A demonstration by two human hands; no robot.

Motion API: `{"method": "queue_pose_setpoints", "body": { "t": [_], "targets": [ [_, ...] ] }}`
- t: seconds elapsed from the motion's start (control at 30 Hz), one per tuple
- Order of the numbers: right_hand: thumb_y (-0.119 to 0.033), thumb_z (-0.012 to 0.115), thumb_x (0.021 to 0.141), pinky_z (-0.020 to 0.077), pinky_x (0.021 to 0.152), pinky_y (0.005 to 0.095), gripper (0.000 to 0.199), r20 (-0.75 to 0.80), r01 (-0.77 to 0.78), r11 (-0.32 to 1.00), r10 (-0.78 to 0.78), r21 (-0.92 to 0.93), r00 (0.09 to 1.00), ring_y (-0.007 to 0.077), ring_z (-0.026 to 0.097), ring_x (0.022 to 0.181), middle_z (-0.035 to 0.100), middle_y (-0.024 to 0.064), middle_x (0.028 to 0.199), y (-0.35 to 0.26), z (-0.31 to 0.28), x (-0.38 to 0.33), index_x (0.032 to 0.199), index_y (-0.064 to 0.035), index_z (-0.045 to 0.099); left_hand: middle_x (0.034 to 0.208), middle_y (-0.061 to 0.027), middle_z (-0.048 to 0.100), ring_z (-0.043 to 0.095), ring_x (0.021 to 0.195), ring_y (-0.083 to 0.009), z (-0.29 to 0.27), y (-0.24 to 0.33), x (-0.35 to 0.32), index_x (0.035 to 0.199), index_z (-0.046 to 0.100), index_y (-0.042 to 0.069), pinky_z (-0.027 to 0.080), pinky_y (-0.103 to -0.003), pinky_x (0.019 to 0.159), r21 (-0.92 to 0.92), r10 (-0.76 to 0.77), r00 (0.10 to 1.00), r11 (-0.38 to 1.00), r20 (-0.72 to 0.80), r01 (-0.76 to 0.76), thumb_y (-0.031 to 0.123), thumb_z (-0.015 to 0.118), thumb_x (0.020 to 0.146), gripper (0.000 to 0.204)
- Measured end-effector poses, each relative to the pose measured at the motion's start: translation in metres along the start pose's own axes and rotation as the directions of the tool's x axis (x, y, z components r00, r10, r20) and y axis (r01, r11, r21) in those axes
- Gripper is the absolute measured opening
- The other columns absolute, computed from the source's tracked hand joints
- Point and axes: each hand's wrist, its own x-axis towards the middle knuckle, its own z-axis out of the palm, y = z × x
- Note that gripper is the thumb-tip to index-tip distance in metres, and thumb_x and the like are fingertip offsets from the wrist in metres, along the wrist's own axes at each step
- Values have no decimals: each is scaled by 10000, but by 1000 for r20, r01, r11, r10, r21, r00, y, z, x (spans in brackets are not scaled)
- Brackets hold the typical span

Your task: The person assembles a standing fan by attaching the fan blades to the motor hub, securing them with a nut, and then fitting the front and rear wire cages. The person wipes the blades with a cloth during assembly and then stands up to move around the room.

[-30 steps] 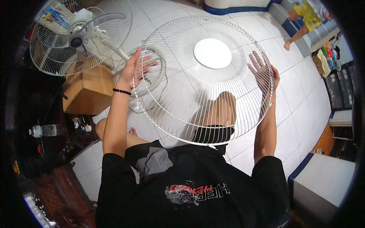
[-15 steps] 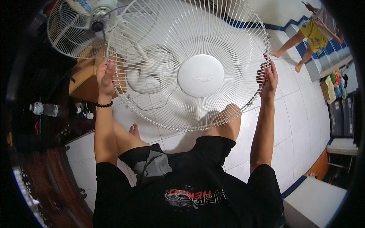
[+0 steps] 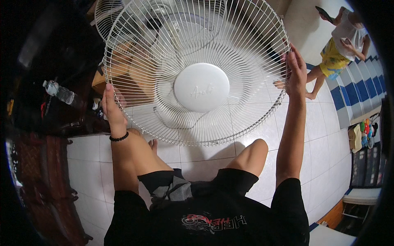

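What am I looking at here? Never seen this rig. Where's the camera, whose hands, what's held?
There is no robot: these are a person's own bare hands. The view comes from the left one of two wide fisheye cameras worn on the head and looking down, so straight edges bend near the rim.

The left hand and right hand hold a round white wire fan grille by opposite sides of its rim, above the tiled floor. Through its wires, at the upper left, you can see part of an electric fan and a brown box. A clear plastic bottle is at the left. A grey cloth lies on the wearer's lap. Another person stands at the upper right, near some steps.
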Motion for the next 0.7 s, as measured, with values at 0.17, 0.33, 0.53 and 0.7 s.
{"method": "queue_pose_setpoints", "body": {
  "t": [0.17,0.33,0.53,0.7],
  "targets": [
    [-445,550,1068,472,666,208,495,-15,-373,897,388,237,922,56,616,748,711,23,906,-4,29,-3,1200,16,676,972,-12,609,546,852,-86,-16,4,-3,1187,601,16,425,-246,762,213,339,936,925,-94,-314,367,616,1045,379],
    [-455,521,1077,452,468,189,442,0,-387,902,394,189,919,54,573,516,625,-26,675,7,47,-29,1013,-51,689,1140,-85,625,586,1050,-196,18,73,-41,1251,599,22,476,-342,933,788,847,501,182,178,-588,150,779,909,408],
    [-481,519,1071,357,383,206,431,-17,-506,816,531,280,847,50,461,409,477,-64,561,15,83,-41,774,-168,538,1011,-58,665,605,886,-206,116,94,-112,1042,749,86,447,-374,850,484,595,455,124,662,-866,150,849,754,311],
    [-493,533,1063,299,390,217,459,-51,-540,819,558,194,828,37,424,417,475,-66,564,22,93,-50,747,-161,554,909,-27,689,593,869,-206,129,79,-110,942,802,94,432,-367,817,612,554,592,179,585,-771,142,858,741,214]
  ]
}}
